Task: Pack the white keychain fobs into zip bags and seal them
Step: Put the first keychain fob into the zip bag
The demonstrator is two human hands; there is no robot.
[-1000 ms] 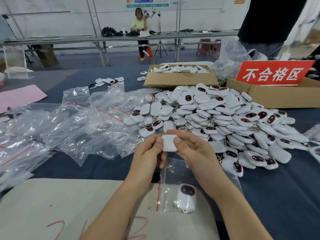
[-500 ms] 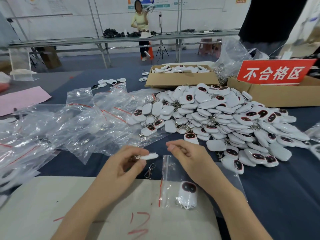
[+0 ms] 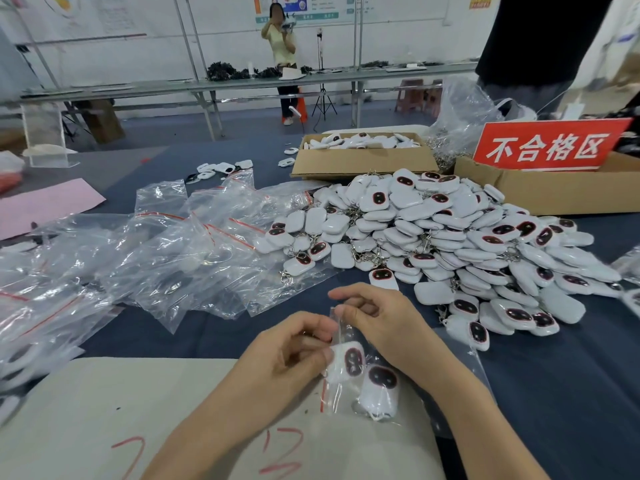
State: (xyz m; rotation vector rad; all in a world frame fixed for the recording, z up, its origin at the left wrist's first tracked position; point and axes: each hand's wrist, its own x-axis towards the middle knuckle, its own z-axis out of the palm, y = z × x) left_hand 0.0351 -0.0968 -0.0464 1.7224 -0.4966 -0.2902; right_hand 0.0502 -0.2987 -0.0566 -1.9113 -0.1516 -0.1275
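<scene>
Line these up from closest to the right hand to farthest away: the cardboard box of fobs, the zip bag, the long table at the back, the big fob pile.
1. Zip bag: the right hand pinches its top.
2. Fob pile: just ahead, to the right.
3. Cardboard box: behind the pile.
4. Long table: far back, by the wall.

Red sign [image 3: 547, 147], cardboard box [image 3: 561, 194], pink sheet [image 3: 45, 206]

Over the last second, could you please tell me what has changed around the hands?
The left hand took the fob from the two-handed grip and moved it down into the mouth of the bag. The right hand let go of it and pinched the mouth open. The other fob inside and the pile stayed put.
</scene>
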